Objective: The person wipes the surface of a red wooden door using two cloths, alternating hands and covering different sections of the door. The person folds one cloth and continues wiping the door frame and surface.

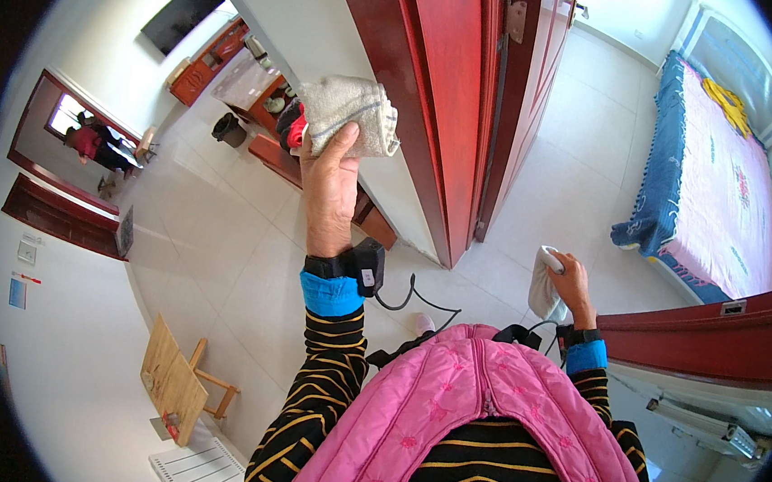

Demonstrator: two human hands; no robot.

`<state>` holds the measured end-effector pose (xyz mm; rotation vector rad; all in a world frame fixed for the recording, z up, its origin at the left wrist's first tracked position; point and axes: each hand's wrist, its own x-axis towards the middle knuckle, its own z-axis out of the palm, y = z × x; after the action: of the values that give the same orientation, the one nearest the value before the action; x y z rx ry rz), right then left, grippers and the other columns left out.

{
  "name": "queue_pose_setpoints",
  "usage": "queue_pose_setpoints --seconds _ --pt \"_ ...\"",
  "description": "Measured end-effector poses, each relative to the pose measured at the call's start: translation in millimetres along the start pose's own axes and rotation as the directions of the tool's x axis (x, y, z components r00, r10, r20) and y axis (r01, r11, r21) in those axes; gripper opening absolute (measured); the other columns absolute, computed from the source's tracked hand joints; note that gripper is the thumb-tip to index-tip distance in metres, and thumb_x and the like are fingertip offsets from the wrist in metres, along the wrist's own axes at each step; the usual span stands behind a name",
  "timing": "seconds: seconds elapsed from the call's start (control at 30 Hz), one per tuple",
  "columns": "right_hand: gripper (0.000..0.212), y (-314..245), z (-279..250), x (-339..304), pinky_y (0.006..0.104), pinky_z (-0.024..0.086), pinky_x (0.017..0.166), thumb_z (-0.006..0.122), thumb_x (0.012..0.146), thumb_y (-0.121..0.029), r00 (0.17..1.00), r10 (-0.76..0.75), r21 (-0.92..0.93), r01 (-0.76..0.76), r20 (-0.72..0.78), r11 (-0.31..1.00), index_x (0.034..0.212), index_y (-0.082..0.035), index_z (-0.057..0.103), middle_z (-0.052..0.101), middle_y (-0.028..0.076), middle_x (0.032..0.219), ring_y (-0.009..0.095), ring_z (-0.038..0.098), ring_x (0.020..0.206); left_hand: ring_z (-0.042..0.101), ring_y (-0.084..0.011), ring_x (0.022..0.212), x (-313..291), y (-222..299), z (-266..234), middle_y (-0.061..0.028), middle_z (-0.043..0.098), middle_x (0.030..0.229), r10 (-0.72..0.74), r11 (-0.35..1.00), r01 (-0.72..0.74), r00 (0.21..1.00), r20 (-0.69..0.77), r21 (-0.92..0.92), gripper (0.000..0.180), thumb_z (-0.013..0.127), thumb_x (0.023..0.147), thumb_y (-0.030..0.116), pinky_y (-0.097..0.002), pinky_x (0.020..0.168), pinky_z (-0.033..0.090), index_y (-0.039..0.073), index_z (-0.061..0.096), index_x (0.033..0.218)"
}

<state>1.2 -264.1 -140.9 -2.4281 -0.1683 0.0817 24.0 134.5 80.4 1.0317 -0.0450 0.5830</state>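
My left hand is raised in front of the corner of the wall by the doorway. It is closed on a folded greyish-beige towel with a blue stripe, the thumb pressed on the near face and the other fingers hidden behind. Just left of the towel, red and dark items show, partly covered by it. Lower and to the right, my right hand is closed around a folded whitish cloth that hangs down from the grip. Both wrists wear dark bands over blue cuffs.
A red-brown door frame and open door stand ahead. On the right is a bed with a pink and blue cover. A small wooden table, a dark bin and a wooden cabinet stand left.
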Motion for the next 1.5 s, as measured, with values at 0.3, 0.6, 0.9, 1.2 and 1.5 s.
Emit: queue_pose_setpoints --seconds 0.3,0.6,0.9,1.2,1.5 --pt "0.037 -3.2 -2.4 -0.5 0.0418 0.051 0.079 0.067 0.078 -0.011 1.0 -0.008 0.002 0.008 -0.004 1.0 0.116 -0.012 0.069 0.065 0.015 0.096 0.035 0.063 0.09 0.056 -0.0253 0.117 -2.7 4.6 1.2 -0.0114 0.056 0.129 -0.041 0.999 0.04 0.999 0.026 0.002 0.056 0.067 0.084 0.003 -0.0427 0.101 0.047 0.005 0.047 0.137" --pt "0.037 -5.3 -2.9 0.6 0.0424 0.052 0.079 0.067 0.078 -0.011 1.0 -0.016 0.004 0.016 0.015 1.0 0.116 -0.013 0.069 0.066 0.015 0.097 0.036 0.064 0.09 0.057 -0.0252 0.116 -4.0 7.2 1.6 -0.0102 0.058 0.126 -0.052 0.999 0.052 0.999 0.013 0.015 0.055 0.066 0.083 0.001 -0.0442 0.1 0.047 0.006 0.05 0.135" --pt "0.037 -2.6 -1.9 -1.3 0.0419 0.052 0.079 0.067 0.079 -0.011 1.0 0.003 0.006 -0.004 0.023 1.0 0.116 -0.013 0.069 0.066 0.015 0.099 0.035 0.065 0.09 0.057 -0.0256 0.117 -4.0 9.2 4.6 -0.0107 0.058 0.127 -0.059 0.998 0.06 0.998 0.032 -0.009 0.054 0.064 0.083 -0.003 -0.0441 0.1 0.046 0.004 0.05 0.135" --pt "0.037 0.6 -1.8 -3.0 0.0422 0.052 0.079 0.066 0.079 -0.01 1.0 -0.005 -0.004 0.005 0.01 1.0 0.116 -0.013 0.069 0.066 0.015 0.098 0.035 0.064 0.09 0.052 -0.0272 0.123 4.4 20.4 10.1 -0.0114 0.053 0.134 0.049 0.996 -0.049 0.999 0.014 0.068 0.063 0.065 0.083 0.0 -0.0452 0.107 0.039 0.004 0.042 0.142" --pt "0.037 -0.5 -4.7 -8.6 0.0426 0.051 0.081 0.066 0.079 -0.011 0.998 0.053 0.006 -0.053 -0.018 0.999 0.116 -0.014 0.069 0.066 0.015 0.098 0.035 0.063 0.092 0.053 -0.0259 0.122 36.5 50.3 46.9 -0.0146 0.053 0.133 0.362 0.907 -0.355 0.932 0.011 0.225 0.065 0.073 0.082 0.022 -0.0373 0.109 0.038 0.002 0.046 0.138"
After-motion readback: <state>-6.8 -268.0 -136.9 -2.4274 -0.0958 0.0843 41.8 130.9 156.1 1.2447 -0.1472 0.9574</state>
